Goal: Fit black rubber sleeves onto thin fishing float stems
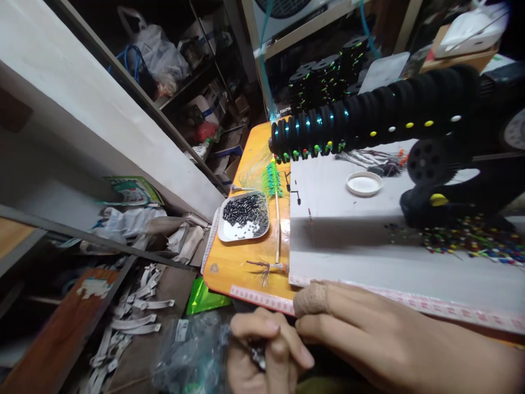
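My left hand [262, 355] is low at the front edge of the orange table [229, 262], fingers pinched on a small dark and silvery piece that I cannot make out. My right hand [381, 339] lies beside it, its bandaged index fingertip [311, 298] touching the left fingers. The right hand's fingers are curled together toward the same small piece. A grey sheet [353, 241] covers the table just beyond both hands. A clear plastic bag [192, 355] sits under the left hand.
A white tray of small black tubes [244, 216] sits on the table's left. A long row of black foam discs [369, 117] with coloured pins hangs above. A white lid [363, 183], coloured beads [471, 241], a green tassel stick [274, 186], and floor clutter lie around.
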Motion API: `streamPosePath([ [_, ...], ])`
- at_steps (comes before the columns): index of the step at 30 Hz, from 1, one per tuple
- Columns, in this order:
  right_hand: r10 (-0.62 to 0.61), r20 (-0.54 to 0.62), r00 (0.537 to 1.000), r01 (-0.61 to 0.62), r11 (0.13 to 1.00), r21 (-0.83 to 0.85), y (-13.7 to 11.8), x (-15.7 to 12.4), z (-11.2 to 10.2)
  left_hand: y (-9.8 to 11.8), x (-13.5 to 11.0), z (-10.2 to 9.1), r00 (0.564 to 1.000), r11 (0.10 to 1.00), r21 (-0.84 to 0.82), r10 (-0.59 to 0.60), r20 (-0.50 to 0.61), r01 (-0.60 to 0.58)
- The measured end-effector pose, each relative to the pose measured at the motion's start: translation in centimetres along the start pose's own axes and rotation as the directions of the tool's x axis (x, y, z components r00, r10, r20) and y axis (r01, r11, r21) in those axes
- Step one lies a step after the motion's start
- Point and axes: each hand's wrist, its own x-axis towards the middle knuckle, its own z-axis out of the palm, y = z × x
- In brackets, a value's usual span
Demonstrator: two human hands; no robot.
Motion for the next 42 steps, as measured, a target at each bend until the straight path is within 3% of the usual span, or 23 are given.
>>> streamPosePath([
  [3, 0.045, -0.036, 0.998, -0.042, 0.996, 0.073, 0.2, 0.1, -0.3, -0.4, 0.8, 0.2, 0.961, 0.961, -0.069, -0.270, -0.056, 0.266],
  [6, 0.157, -0.173, 0.972, -0.140, 0.984, 0.108, 0.3, 0.6, -0.6, -1.3, 1.4, 0.1, 0.869, 0.865, -0.107, -0.494, -0.019, 0.490],
  [10, 0.305, -0.285, 0.909, -0.262, 0.948, 0.181, 0.7, 1.1, -0.9, -2.6, 1.0, -0.5, 0.811, 0.806, -0.104, -0.571, 0.124, 0.583],
  [13, 0.362, -0.286, 0.887, -0.298, 0.923, 0.243, 1.2, 1.0, -0.8, -3.4, 0.5, -0.7, 0.808, 0.824, -0.054, -0.538, 0.241, 0.564],
  [15, 0.410, -0.271, 0.871, -0.311, 0.887, 0.342, 1.4, 0.8, -0.5, -3.6, 0.3, -0.6, 0.829, 0.859, -0.014, -0.489, 0.271, 0.511],
  [18, 0.512, -0.169, 0.842, -0.316, 0.722, 0.615, 1.4, 0.7, 0.0, -3.3, 0.3, -0.2, 0.859, 0.893, 0.073, -0.447, 0.250, 0.443],
  [20, 0.545, -0.089, 0.834, -0.314, 0.600, 0.736, 1.3, 0.8, 0.1, -3.1, 0.3, 0.0, 0.851, 0.882, 0.147, -0.471, 0.231, 0.448],
  [21, 0.544, -0.071, 0.836, -0.314, 0.580, 0.751, 1.2, 0.8, 0.1, -3.0, 0.3, -0.1, 0.846, 0.871, 0.188, -0.487, 0.215, 0.454],
  [23, 0.523, -0.107, 0.845, -0.323, 0.660, 0.678, 1.0, 0.8, 0.0, -3.0, 0.0, -0.3, 0.856, 0.853, 0.267, -0.496, 0.147, 0.449],
  [25, 0.461, -0.207, 0.863, -0.318, 0.814, 0.486, 0.9, 0.8, -0.3, -3.1, -0.3, -0.6, 0.891, 0.851, 0.329, -0.450, 0.053, 0.410],
  [27, 0.390, -0.281, 0.877, -0.304, 0.902, 0.306, 0.8, 0.8, -0.5, -3.3, -0.7, -0.6, 0.918, 0.860, 0.342, -0.395, -0.023, 0.379],
  [34, 0.374, -0.260, 0.890, -0.308, 0.915, 0.262, 1.0, 0.7, -0.8, -3.3, -0.5, 0.9, 0.914, 0.913, -0.050, -0.407, -0.006, 0.406],
  [38, 0.372, -0.269, 0.888, -0.306, 0.917, 0.258, 1.2, 0.9, -1.2, -3.5, -0.1, 0.6, 0.965, 0.962, -0.081, -0.262, -0.020, 0.260],
  [42, 0.395, -0.278, 0.876, -0.322, 0.906, 0.274, 1.1, 1.2, -1.6, -3.5, 0.0, 0.1, 0.979, 0.979, -0.064, -0.199, -0.051, 0.195],
])
